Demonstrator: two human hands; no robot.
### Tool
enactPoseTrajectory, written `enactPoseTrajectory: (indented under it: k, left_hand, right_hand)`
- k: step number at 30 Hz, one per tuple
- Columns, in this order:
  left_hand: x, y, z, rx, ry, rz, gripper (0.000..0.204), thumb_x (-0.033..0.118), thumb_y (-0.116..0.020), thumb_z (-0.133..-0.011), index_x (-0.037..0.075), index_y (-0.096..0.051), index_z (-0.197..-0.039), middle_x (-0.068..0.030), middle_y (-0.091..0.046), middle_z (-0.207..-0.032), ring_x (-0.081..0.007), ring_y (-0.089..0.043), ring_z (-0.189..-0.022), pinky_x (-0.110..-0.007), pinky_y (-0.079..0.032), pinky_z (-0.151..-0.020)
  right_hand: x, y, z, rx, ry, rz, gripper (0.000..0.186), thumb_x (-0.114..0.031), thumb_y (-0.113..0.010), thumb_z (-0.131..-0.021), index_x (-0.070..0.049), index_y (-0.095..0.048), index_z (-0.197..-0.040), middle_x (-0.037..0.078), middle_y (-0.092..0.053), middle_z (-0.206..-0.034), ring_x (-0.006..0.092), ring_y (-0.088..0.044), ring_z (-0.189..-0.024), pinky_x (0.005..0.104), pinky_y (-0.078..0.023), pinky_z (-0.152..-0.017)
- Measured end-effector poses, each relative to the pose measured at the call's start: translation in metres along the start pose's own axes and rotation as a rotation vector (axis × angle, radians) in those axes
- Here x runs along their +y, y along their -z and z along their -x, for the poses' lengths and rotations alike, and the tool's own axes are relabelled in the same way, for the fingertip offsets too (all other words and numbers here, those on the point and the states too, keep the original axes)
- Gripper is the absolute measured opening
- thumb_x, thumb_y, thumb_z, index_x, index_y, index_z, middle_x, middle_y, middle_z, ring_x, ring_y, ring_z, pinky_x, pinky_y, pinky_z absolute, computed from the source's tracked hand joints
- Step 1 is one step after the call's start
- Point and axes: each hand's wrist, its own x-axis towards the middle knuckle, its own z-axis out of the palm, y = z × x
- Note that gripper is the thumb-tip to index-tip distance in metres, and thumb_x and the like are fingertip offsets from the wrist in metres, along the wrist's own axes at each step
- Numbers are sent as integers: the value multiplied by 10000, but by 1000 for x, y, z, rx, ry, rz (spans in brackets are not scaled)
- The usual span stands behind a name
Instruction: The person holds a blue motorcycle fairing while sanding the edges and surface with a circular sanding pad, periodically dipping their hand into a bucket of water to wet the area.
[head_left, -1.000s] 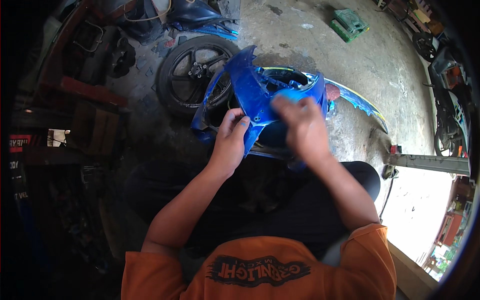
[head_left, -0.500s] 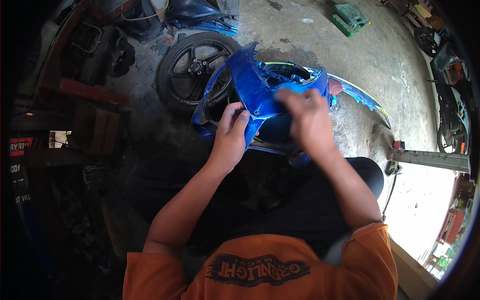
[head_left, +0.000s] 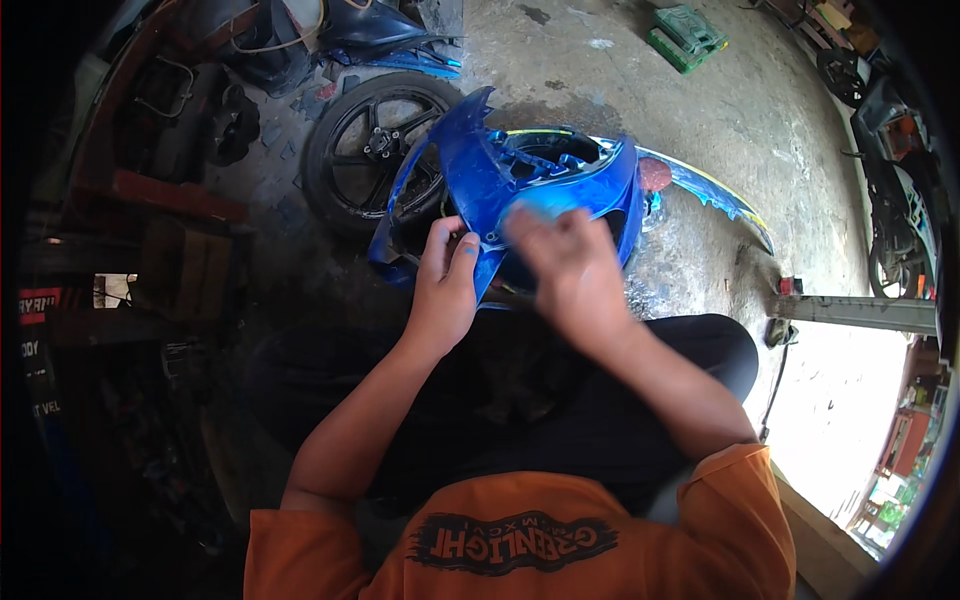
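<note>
A blue plastic fairing (head_left: 465,150) with scuffed paint lies in front of me, with other curved body parts under it. My left hand (head_left: 447,290) grips its lower left edge, thumb on the face near a small hole. My right hand (head_left: 580,270) is on the fairing's face, smeared by motion, with its fingers on a blurred light blue thing (head_left: 535,212) too unclear to name. A long blue strip (head_left: 720,200) with a yellow edge reaches out to the right, and a round reddish disc (head_left: 655,175) sits at its near end.
A black wheel (head_left: 340,190) lies behind the fairing on the concrete floor (head_left: 750,120), with dark panels (head_left: 380,50) beyond it. A green plastic case (head_left: 685,40) is at the back, a motorbike (head_left: 895,230) at the right, a red frame (head_left: 150,195) at the left.
My right hand and the blurred blue thing under it have shifted down and left across the fairing. The fairing sits slightly further left in view; my left hand keeps its grip.
</note>
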Motion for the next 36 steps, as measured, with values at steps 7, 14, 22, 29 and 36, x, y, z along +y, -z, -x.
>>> enactPoseTrajectory:
  k: [7,14,22,29,36]
  left_hand:
    - [1,0,-6,-58,47,25,233,187,-501,-1138,42,-522,-1319,-81,-667,-1021,-122,-651,-816,-287,-549,-723]
    - [-5,9,-7,-28,-22,-72,257,197,-472,-1143,31,-522,-1333,-118,-690,-1058,-170,-701,-836,-313,-556,-795]
    - [1,2,-6,-56,78,-13,269,193,-457,-1143,55,-526,-1363,-120,-693,-1069,-177,-702,-873,-321,-546,-843]
    - [5,1,-7,-53,41,-43,285,224,-437,-1144,78,-527,-1371,-89,-712,-1010,-129,-707,-822,-241,-452,-587]
    - [-5,7,-11,-48,-40,-67,253,192,-479,-1142,25,-517,-1328,-111,-695,-1066,-148,-689,-818,-297,-555,-750]
  right_hand:
    - [59,0,-4,65,-201,137,402,12,-628,-808,-130,-721,-1173,58,-778,-1066,314,-645,-911,464,-502,-787]
    - [-5,9,-4,-14,20,-16,423,-10,-636,-798,-121,-733,-1195,56,-740,-1271,274,-634,-951,431,-495,-802]
    - [0,9,-3,-14,-46,7,400,2,-632,-800,-97,-718,-1178,58,-744,-1232,304,-639,-952,455,-499,-797]
    - [52,5,-14,84,-262,129,386,24,-609,-827,-129,-742,-1155,77,-793,-1011,330,-662,-902,473,-513,-776]
    - [-7,11,-3,-46,-20,-33,455,-13,-657,-777,-121,-741,-1211,49,-758,-1264,280,-627,-960,440,-494,-827]
